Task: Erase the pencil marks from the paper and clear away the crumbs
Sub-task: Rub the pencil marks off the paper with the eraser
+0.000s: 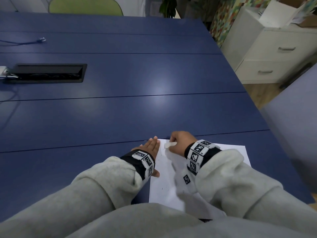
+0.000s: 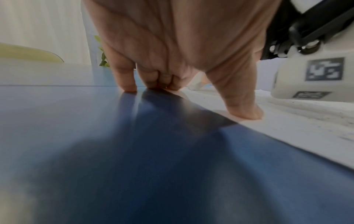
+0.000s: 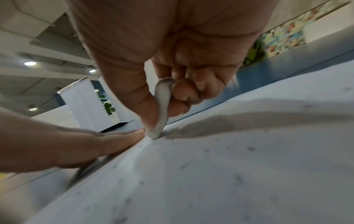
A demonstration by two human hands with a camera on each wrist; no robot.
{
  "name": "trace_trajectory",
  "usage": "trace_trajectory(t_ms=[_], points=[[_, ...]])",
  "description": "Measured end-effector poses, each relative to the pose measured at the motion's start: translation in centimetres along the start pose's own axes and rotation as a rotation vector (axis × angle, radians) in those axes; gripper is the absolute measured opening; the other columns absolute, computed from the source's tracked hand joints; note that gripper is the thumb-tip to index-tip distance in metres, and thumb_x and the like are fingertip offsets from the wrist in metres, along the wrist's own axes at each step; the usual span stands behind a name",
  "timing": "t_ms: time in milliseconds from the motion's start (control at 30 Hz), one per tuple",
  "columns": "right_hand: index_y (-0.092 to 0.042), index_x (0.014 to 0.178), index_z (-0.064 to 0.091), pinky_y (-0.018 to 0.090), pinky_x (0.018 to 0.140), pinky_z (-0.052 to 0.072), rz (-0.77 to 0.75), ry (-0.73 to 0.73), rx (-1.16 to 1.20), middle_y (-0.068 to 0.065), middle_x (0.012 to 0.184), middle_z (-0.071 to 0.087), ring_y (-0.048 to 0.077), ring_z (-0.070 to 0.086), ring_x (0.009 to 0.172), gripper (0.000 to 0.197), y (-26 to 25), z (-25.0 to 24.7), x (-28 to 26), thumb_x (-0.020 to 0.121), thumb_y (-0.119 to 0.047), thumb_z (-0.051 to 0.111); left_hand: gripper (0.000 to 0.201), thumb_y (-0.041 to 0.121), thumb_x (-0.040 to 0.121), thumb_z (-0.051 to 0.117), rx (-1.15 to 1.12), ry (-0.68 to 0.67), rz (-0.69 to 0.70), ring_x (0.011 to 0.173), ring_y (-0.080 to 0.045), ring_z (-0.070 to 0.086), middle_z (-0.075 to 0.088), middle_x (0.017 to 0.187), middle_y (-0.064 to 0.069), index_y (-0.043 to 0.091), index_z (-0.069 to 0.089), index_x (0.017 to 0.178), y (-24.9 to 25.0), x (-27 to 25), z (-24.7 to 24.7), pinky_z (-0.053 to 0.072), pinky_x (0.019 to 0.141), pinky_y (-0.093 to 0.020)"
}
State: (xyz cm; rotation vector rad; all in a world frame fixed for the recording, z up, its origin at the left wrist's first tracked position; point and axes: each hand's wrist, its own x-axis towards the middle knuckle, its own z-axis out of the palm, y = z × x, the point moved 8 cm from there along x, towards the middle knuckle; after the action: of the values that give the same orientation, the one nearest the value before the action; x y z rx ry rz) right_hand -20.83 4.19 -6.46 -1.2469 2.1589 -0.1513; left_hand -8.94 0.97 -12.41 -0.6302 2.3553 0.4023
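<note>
paper (image 1: 197, 170): one white sheet, flat at the counter's near edge, dark crumbs (image 3: 184, 166) scattered over it
eraser (image 1: 170, 144): one, white, tip on the sheet's far-left corner
right hand (image 1: 181, 143): pinching the eraser
left hand (image 1: 151, 148): flat, fingers straight, pressing the sheet's left edge
counter (image 1: 120, 109): blue, one

A blue table (image 1: 137, 79) carries white paper (image 1: 164, 186) and a cable (image 1: 25, 42).
</note>
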Motion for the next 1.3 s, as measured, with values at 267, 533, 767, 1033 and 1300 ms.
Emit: trace_trajectory(t_ms=[267, 533, 767, 1033, 1300], points=[[-0.022, 0.083, 0.054, 0.024, 0.059, 0.039, -0.080, -0.078, -0.095, -0.004, 0.083, 0.056, 0.016, 0.053, 0.077, 0.012, -1.9, 1.3, -0.4, 0.079, -0.025, 0.065, 0.120, 0.058, 0.080, 0.065, -0.006, -0.003, 0.000, 0.147, -0.022, -0.016, -0.027, 0.156, -0.008, 0.009, -0.019, 0.149, -0.1, 0.1, 0.1, 0.005, 0.118, -0.040], [-0.025, 0.075, 0.050, 0.024, 0.059, 0.040, -0.067, -0.067, -0.060, -0.005, 0.080, 0.056, 0.016, 0.054, 0.076, 0.015, -1.8, 1.7, -0.3, 0.078, -0.024, 0.065, 0.119, 0.059, 0.081, 0.064, -0.011, 0.005, 0.006, 0.146, -0.023, -0.017, -0.027, 0.156, -0.008, 0.009, -0.020, 0.149, -0.1, 0.2, 0.1, 0.004, 0.118, -0.040], [-0.021, 0.079, 0.056, 0.023, 0.062, 0.040, 0.067, 0.052, 0.038, -0.006, 0.079, 0.057, 0.015, 0.055, 0.077, 0.010, 1.5, -1.1, 0.0, 0.079, -0.021, 0.066, 0.117, 0.057, 0.082, 0.064, -0.005, 0.027, 0.012, 0.147, -0.022, -0.016, -0.027, 0.157, -0.008, 0.008, -0.019, 0.149, 0.0, 0.0, 0.0, 0.005, 0.118, -0.039], [-0.023, 0.078, 0.056, 0.023, 0.058, 0.042, 0.054, 0.017, 0.009, -0.006, 0.080, 0.058, 0.015, 0.058, 0.077, 0.009, 1.5, -0.8, -0.3, 0.078, -0.023, 0.065, 0.117, 0.057, 0.082, 0.064, -0.004, 0.028, 0.013, 0.147, -0.022, -0.016, -0.026, 0.157, -0.008, 0.008, -0.019, 0.149, 0.0, -0.2, -0.1, 0.005, 0.118, -0.039], [-0.022, 0.082, 0.060, 0.026, 0.065, 0.047, 0.003, -0.056, -0.051, -0.004, 0.085, 0.062, 0.016, 0.060, 0.080, 0.008, 0.0, 0.9, -0.8, 0.076, -0.023, 0.065, 0.118, 0.057, 0.082, 0.064, -0.017, 0.013, 0.012, 0.147, -0.022, -0.016, -0.027, 0.157, -0.008, 0.008, -0.019, 0.149, 0.0, -0.1, -0.1, 0.005, 0.118, -0.039]])
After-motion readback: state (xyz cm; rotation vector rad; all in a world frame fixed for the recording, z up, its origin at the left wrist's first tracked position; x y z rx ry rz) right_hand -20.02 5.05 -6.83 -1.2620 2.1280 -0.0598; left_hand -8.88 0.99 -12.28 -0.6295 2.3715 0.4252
